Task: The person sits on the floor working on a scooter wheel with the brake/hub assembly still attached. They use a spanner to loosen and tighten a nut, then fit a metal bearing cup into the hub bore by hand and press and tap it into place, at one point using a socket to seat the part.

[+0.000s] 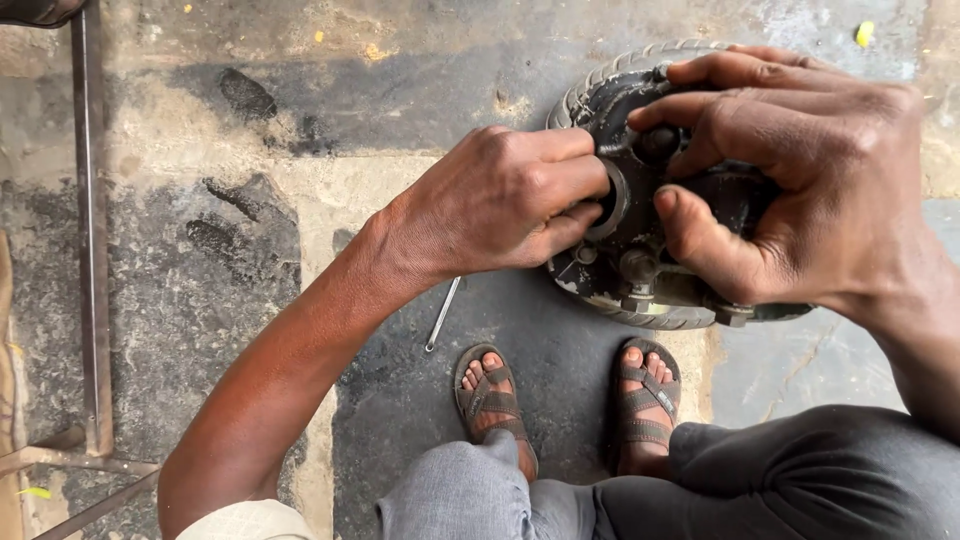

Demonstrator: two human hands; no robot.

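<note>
Stained, patchy concrete floor, oil marks and dark damp areas all over. Person squatting, camera looking straight down.

Round metal part, a dark greasy hub or clutch-type assembly with a ribbed grey rim, sits on the floor at upper right of centre, just ahead of the feet. Bolts and nuts visible along its lower edge, a central bore with a bright ring around it.

Left hand: curled closed, fingertips pressed against the ring at the bore, knuckles up. Whether it pinches something small there, cannot tell.

Right hand: spread over the top and right side of the assembly, fingers bent across the upper face, thumb clamped on the lower middle. Gripping it.

Thin metal rod or key lies on the floor just below the left wrist, not touched.

Both feet in strap sandals, below the assembly; grey trousers at bottom edge.

Long rusty steel bar runs down the left side, well apart.
</note>
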